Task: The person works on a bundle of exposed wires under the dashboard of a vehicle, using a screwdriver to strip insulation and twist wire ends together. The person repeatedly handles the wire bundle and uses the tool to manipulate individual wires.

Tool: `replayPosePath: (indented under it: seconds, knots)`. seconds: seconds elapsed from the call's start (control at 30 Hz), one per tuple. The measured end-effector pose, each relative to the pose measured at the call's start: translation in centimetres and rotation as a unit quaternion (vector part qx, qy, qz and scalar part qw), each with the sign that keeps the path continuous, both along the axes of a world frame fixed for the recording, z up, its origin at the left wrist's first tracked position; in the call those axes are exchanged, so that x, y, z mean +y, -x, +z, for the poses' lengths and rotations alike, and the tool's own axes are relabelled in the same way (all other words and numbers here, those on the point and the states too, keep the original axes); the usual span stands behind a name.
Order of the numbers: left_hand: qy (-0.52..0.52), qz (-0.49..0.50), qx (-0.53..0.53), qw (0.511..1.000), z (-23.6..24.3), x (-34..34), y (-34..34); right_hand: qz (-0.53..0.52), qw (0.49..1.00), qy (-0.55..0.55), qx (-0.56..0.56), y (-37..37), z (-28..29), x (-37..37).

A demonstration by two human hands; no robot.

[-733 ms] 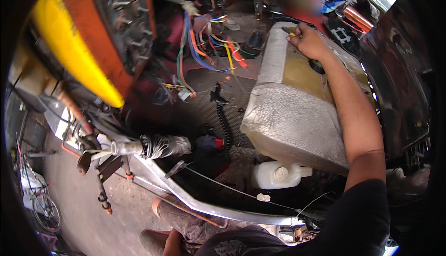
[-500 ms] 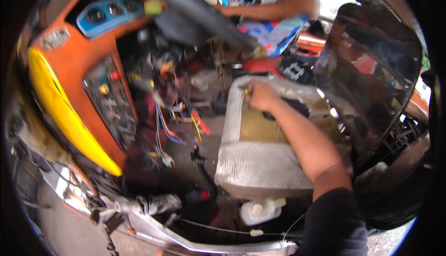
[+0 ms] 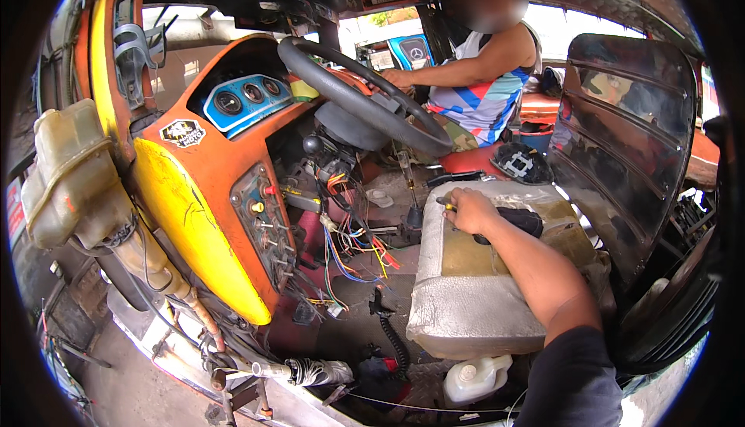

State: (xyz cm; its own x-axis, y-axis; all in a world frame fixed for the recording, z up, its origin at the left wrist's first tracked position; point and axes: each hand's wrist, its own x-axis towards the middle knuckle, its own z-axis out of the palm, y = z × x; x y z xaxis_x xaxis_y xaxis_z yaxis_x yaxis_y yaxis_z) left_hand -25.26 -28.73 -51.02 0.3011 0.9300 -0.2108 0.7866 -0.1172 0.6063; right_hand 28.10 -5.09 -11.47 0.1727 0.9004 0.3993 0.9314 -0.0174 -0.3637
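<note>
My right hand (image 3: pixel 470 211) rests at the far left part of the silver-covered driver's seat (image 3: pixel 473 303), fingers closed on a small yellow-and-black tool (image 3: pixel 446 203). Most of that tool is hidden, so its exact kind does not show. Under my right wrist lies a dark cloth-like item (image 3: pixel 520 223) on the worn tan patch of the seat. Loose coloured wires (image 3: pixel 353 252) hang below the dashboard, left of the seat. My left hand is out of view.
A black steering wheel (image 3: pixel 365 93) stands before an orange dashboard (image 3: pixel 233 144) with a blue gauge panel (image 3: pixel 248 105). Another person (image 3: pixel 485 78) sits beyond. A white jug (image 3: pixel 477 380) stands below the seat. At the left is a translucent tank (image 3: pixel 70 179); a dark seatback (image 3: pixel 628 117) rises at the right.
My view has turned left and upward, bringing the tank and more of the dashboard into the picture. The right hand stays over the seat, still holding the small tool.
</note>
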Motion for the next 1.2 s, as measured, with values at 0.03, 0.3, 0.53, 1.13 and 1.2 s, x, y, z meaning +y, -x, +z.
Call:
replayPosePath:
  seconds: [0.03,0.3,0.53,1.13,1.2]
  knots:
    - [0.000,0.002,-0.001,1.000,0.1,0.0,0.0,0.006,0.999,-0.041,-0.002,0.1,-0.1,-0.1]
    - [-0.005,0.005,-0.002,1.000,1.2,0.7,-0.8,0.027,0.999,-0.034,-0.008,-0.6,0.7,0.0]
    - [-0.021,0.000,0.000,1.000,3.6,1.6,-2.1,0.012,0.996,-0.090,-0.023,-1.3,1.5,-2.2]
    - [-0.053,0.105,-0.074,0.990,10.9,-2.3,6.2,-0.038,0.994,0.087,-0.055,-0.2,1.1,-0.4]
    - [-0.026,0.153,-0.062,0.986,10.2,-5.3,9.8,-0.040,0.994,0.084,-0.056,-0.2,0.8,0.4]
